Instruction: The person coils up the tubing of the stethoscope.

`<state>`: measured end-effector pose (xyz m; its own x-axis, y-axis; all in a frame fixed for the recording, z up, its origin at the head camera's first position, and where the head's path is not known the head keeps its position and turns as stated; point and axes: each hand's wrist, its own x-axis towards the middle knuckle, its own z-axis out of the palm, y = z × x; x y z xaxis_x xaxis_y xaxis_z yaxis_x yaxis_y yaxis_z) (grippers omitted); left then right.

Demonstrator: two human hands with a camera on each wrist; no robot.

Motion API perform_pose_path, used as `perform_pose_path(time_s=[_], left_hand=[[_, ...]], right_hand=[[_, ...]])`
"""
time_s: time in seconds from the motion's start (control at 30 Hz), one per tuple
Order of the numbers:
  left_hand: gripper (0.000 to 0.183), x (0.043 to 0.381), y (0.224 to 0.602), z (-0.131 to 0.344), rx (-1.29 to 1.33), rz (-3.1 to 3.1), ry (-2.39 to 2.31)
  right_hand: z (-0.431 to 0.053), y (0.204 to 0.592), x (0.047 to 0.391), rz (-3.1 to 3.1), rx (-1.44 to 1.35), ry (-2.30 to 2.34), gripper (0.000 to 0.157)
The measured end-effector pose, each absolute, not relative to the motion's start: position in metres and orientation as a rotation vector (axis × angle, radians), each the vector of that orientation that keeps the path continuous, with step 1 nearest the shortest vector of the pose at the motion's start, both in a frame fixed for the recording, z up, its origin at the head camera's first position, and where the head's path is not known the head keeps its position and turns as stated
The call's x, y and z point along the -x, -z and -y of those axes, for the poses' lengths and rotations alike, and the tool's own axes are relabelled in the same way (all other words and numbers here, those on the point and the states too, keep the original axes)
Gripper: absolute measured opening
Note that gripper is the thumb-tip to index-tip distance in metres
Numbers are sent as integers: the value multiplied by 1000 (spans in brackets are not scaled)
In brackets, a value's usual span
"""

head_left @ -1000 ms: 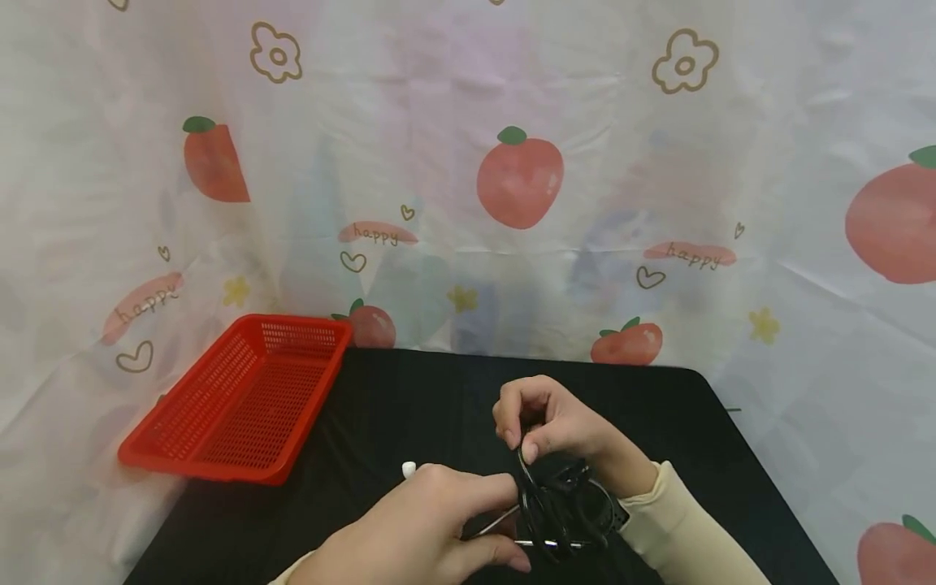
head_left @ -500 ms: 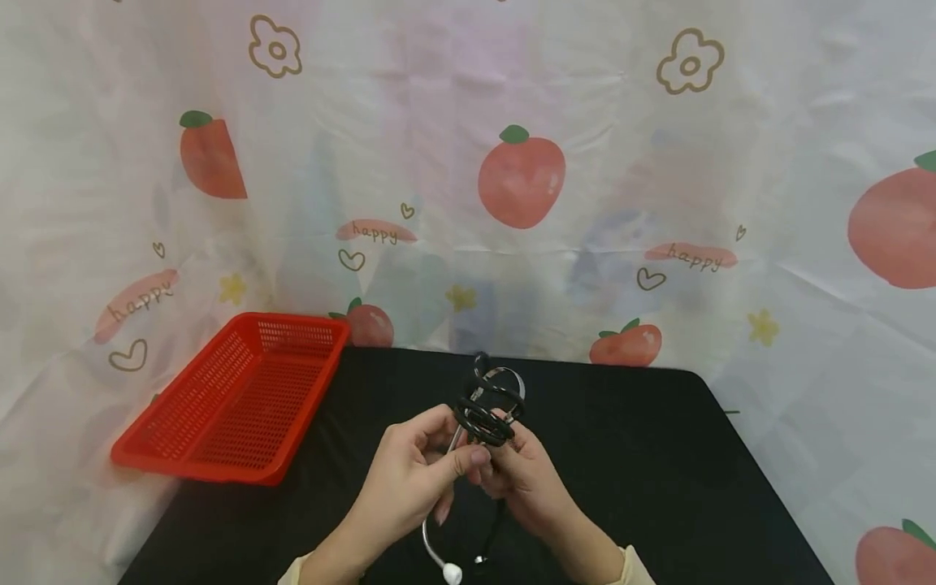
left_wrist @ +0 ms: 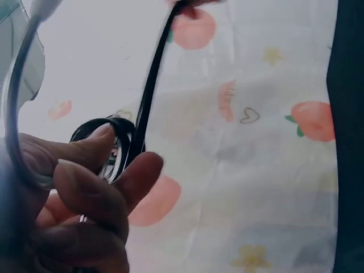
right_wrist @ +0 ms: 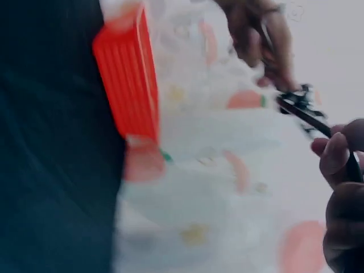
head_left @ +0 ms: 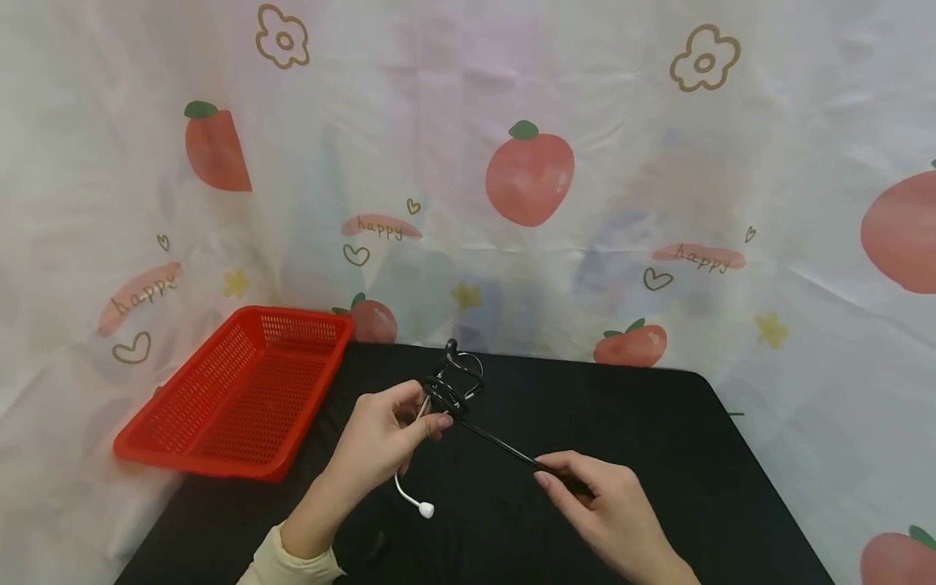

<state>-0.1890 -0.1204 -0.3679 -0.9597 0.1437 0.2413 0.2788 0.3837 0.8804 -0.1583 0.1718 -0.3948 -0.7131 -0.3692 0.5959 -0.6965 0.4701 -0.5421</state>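
A stethoscope with black tubing wound in loops is held up over the table in the head view. My left hand grips it between thumb and fingers just below the coils. From that hand a bent metal ear tube hangs down, ending in a white ear tip. My right hand pinches a free length of black tubing, which runs straight from the coils to its fingers. The left wrist view shows this tubing rising past the left fingertips. The tubing's far end is hidden in the right hand.
A red plastic basket stands at the table's left side. Black cloth covers the table. Behind and beside it hangs a white curtain printed with fruit.
The coiled stethoscope was lifted from low near the body, then moved slightly left. My right hand has gone from the coils out to the right, drawing a length of tubing straight.
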Motion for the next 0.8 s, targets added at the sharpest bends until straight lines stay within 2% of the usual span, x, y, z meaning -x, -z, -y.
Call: perform_pose_path(time_s=[0.13,0.27,0.37,0.43,0.5,0.63,0.8], left_hand=[[27,190,370,119,473,2612,1646],[31,184,370,114,596,2721,1603],[30,175,368,107,755,2796,1461],[27,169,366,101,927,2800,1384],[26,163,365,93,1145,2762,1321],[26,149,360,79,1476,2594,1207],[26,141,354,68,1437,2411,1164]], right_hand=[[-182,362,161,2161,-1100,-784,6],[-184,324,166,2007,-1343,-580,23],[-182,298,167,1965,-1534,-499,19],[-179,282,171,1996,-1686,-495,10],[-175,268,180,2054,-1838,-523,5],[-164,255,215,2175,-2167,-785,14],[-150,280,265,2160,-2431,-1267,6]])
